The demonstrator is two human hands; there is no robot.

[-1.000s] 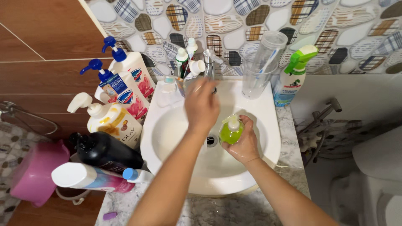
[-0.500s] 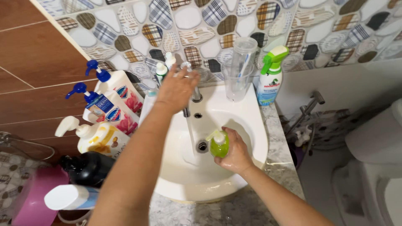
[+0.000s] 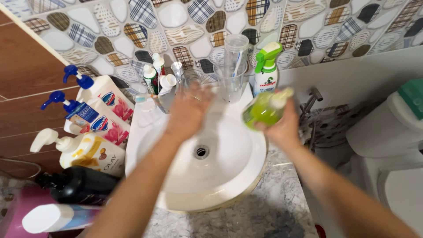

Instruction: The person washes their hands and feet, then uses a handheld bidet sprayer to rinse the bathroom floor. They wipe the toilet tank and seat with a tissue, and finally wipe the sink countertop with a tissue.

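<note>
R hand (image 3: 285, 125) is closed round a small green pump bottle (image 3: 263, 111), held tilted in the air over the sink's (image 3: 246, 174) right rim, near the worktop's (image 3: 264, 211) right edge. L hand (image 3: 187, 110), blurred, fingers spread & holding nothing, hovers over the basin's back. Bottle looks light, stiff plastic, prob. slick when wet; best gripped round the body, not the pump.

I count 3 white pump bottles at left: two w/ blue pumps (image 3: 102, 94) (image 3: 90, 118), one w/ white pump (image 3: 86, 152). 1 black bottle (image 3: 77, 185). 1 green spray bottle (image 3: 266, 70). 1 green soap bottle (image 3: 263, 110). 1 clear cup (image 3: 230, 81). 1 basin (image 3: 229, 176). 2 hands: left (image 3: 189, 110), right (image 3: 284, 125).
</note>
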